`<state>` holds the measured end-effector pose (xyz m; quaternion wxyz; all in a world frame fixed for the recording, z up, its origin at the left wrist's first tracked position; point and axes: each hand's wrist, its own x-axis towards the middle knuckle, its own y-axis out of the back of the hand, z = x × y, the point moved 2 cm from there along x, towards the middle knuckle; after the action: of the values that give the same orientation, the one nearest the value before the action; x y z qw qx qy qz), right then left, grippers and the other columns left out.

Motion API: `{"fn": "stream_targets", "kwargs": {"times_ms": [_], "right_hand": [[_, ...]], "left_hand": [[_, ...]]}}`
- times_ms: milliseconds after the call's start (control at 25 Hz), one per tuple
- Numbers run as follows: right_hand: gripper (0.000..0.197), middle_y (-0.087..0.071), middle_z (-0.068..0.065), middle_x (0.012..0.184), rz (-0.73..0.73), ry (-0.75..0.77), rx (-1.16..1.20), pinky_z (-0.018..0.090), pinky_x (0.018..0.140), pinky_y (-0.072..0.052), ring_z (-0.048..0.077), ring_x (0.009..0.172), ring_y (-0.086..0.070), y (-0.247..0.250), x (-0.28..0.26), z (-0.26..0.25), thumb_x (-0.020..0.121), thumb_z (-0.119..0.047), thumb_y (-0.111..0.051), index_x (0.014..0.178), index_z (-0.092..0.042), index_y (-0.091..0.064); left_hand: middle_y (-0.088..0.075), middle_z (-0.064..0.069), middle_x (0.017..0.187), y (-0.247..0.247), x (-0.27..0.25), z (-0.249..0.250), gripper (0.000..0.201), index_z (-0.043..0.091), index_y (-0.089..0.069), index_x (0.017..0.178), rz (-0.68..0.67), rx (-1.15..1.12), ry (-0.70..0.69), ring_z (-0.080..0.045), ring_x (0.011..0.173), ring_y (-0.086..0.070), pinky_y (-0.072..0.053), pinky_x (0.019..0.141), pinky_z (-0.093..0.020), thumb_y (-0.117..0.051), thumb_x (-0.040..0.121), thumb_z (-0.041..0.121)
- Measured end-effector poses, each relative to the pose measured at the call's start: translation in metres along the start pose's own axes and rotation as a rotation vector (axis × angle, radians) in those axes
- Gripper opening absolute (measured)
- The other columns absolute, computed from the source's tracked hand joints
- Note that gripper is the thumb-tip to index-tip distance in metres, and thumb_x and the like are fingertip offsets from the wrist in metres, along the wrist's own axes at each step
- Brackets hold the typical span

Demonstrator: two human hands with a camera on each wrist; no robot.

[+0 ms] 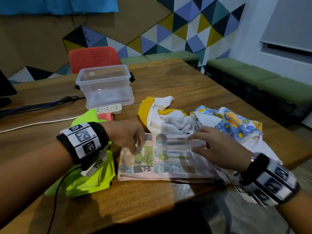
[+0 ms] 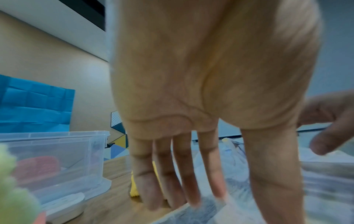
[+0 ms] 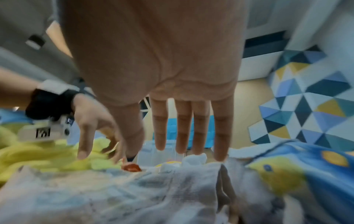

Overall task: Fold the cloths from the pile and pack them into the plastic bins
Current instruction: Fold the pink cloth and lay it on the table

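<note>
Our wooden table (image 1: 168, 78) sits before a triangle-patterned wall. Our left hand (image 1: 125, 134) has its fingers straight, tips pressing the printed cloth (image 1: 162, 159) at its left edge; our right hand (image 1: 214, 147) lies flat and spread on its right side. Swept carelessly, the fold may skew or drag the flowered cloth (image 1: 233, 122) beneath. The printed cloth lies half-folded, flat, near the table's front edge; the clear bin (image 1: 104, 85) stands well apart.

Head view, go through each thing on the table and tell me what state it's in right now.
Printed cloth: folded flat, both hands on it.
Left hand: fingers straight, touching the cloth's left edge.
Right hand: open, resting on the cloth.
Yellow-and-white towel: crumpled, unfolded.
Floral cloth: unfolded.
Neon green cloth: bunched.
Clear bin: lidless, no cloths inside.
</note>
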<state>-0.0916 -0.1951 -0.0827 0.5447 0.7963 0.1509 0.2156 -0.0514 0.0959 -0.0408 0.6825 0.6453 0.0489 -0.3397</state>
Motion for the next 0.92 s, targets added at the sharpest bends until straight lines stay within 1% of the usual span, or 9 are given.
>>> {"fn": "stream_targets", "kwargs": {"times_ms": [40,120,200,280,400,520,680,800,920], "right_hand": [[0.045,-0.055,-0.009,0.119,-0.088,-0.011,-0.093,0.037,0.089,-0.049,0.012,0.114,-0.053,-0.004,0.009,-0.004,0.087,-0.052,-0.065,0.129,-0.037,-0.058],[0.071,-0.044,-0.003,0.144,-0.331,-0.047,-0.324,0.037,0.104,-0.042,0.021,0.133,-0.041,-0.015,0.017,-0.01,0.083,-0.065,-0.06,0.145,-0.035,-0.042],[0.088,-0.021,0.0,0.163,-0.477,-0.082,-0.39,0.04,0.113,-0.035,0.022,0.147,-0.025,-0.025,0.012,-0.011,0.083,-0.071,-0.055,0.155,-0.033,-0.022],[0.094,-0.01,-0.001,0.165,-0.492,-0.113,-0.352,0.041,0.114,-0.034,0.02,0.15,-0.017,-0.028,0.002,-0.009,0.082,-0.073,-0.054,0.157,-0.034,-0.013],[0.083,-0.038,-0.002,0.143,-0.288,-0.041,-0.387,0.039,0.098,-0.04,0.023,0.132,-0.039,-0.023,-0.011,-0.009,0.074,-0.077,-0.055,0.145,-0.038,-0.038],[0.065,-0.044,-0.011,0.126,-0.365,0.007,-0.243,0.032,0.095,-0.043,0.012,0.118,-0.047,-0.021,-0.021,-0.002,0.082,-0.07,-0.054,0.14,-0.043,-0.044],[0.061,-0.041,-0.021,0.143,-0.424,0.02,-0.082,0.026,0.106,-0.039,0.001,0.128,-0.044,-0.022,-0.027,0.011,0.087,-0.035,-0.063,0.143,-0.046,-0.044],[0.063,-0.042,-0.019,0.148,-0.294,-0.013,-0.192,0.042,0.113,-0.036,0.008,0.135,-0.044,-0.024,-0.031,0.004,0.085,-0.021,-0.06,0.141,-0.047,-0.045],[0.046,-0.057,-0.006,0.136,-0.022,0.105,-0.176,0.043,0.097,-0.049,0.016,0.122,-0.055,-0.031,-0.042,-0.044,0.088,-0.045,-0.059,0.133,-0.035,-0.054]], "left_hand": [[-0.063,0.009,0.111,0.003,0.003,0.002,0.048,0.029,-0.064,0.119,0.038,0.016,-0.002,-0.014,0.101,-0.059,-0.048,0.08,-0.026,-0.086,0.076,0.028],[-0.056,0.002,0.133,0.001,0.007,0.009,0.073,0.034,-0.052,0.131,-0.043,0.066,0.037,-0.019,0.115,-0.054,-0.048,0.089,-0.031,-0.091,0.069,0.027],[-0.037,0.002,0.156,-0.009,0.011,0.014,0.114,0.028,-0.021,0.157,-0.195,0.19,0.133,-0.024,0.136,-0.043,-0.044,0.102,-0.038,-0.092,0.067,0.031],[-0.019,0.002,0.164,-0.013,0.013,0.021,0.136,0.028,0.005,0.16,-0.236,0.279,0.184,-0.028,0.143,-0.035,-0.041,0.108,-0.042,-0.093,0.065,0.035],[-0.011,0.001,0.166,-0.016,0.013,0.027,0.144,0.028,0.013,0.158,-0.237,0.327,0.184,-0.03,0.146,-0.029,-0.038,0.113,-0.046,-0.093,0.062,0.042],[-0.027,-0.003,0.16,-0.017,0.012,0.028,0.129,0.024,-0.002,0.159,-0.236,0.266,0.182,-0.028,0.137,-0.041,-0.042,0.106,-0.042,-0.087,0.066,0.055],[-0.058,-0.002,0.133,-0.011,0.013,0.027,0.066,0.017,-0.048,0.138,-0.169,0.119,0.175,-0.019,0.101,-0.052,-0.041,0.083,-0.031,-0.066,0.089,0.057],[-0.068,-0.01,0.117,-0.015,0.017,0.024,0.05,0.017,-0.045,0.128,-0.175,0.058,0.178,-0.025,0.093,-0.066,-0.053,0.078,-0.037,-0.07,0.092,0.039],[-0.068,-0.021,0.112,-0.021,0.021,0.024,0.041,0.018,-0.04,0.127,-0.219,-0.095,0.184,-0.036,0.091,-0.074,-0.062,0.075,-0.05,-0.065,0.096,0.022]]}}
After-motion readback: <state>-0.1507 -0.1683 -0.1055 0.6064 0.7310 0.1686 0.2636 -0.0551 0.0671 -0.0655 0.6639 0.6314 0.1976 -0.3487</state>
